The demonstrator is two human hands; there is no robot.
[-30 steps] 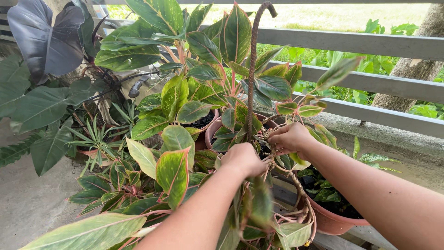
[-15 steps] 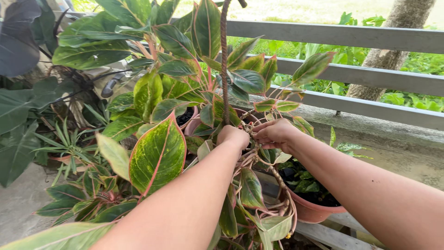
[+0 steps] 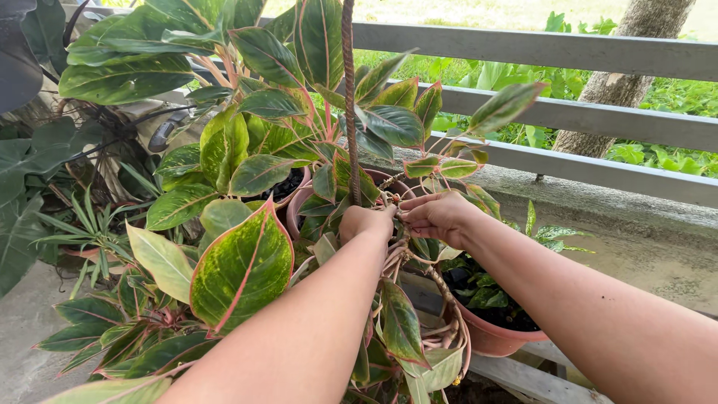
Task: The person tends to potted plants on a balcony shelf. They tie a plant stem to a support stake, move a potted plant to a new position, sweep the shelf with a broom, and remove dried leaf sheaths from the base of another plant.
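**Both hands closed on stems at the base of a potted plant**

The left hand (image 3: 364, 221) is seen curled into a loose fist, fingers wrapped around pale stems (image 3: 395, 254) at the foot of a rusty ribbed metal rod (image 3: 348, 97). The right hand (image 3: 437, 215) is held just beside it, almost touching, fingertips pinched shut on the same bundle of stems. What exactly is pinched is partly hidden by the fingers. Both forearms are extended in from the lower edge of the view.

The stems belong to a plant with green leaves edged and veined in pink (image 3: 243, 265), which is spread around and below the hands. Its pink pot (image 3: 298, 206) is mostly covered by leaves, just left of the left hand. The rod stands upright behind the left hand and runs out of the top of the view.

A terracotta pot (image 3: 493, 338) with small dark-green foliage is placed below the right forearm. Large dark leaves (image 3: 30, 157) are seen at far left. Behind everything, grey horizontal rails (image 3: 568, 49) are fixed over a concrete ledge (image 3: 621, 217), with a tree trunk (image 3: 624, 75) and greenery beyond.
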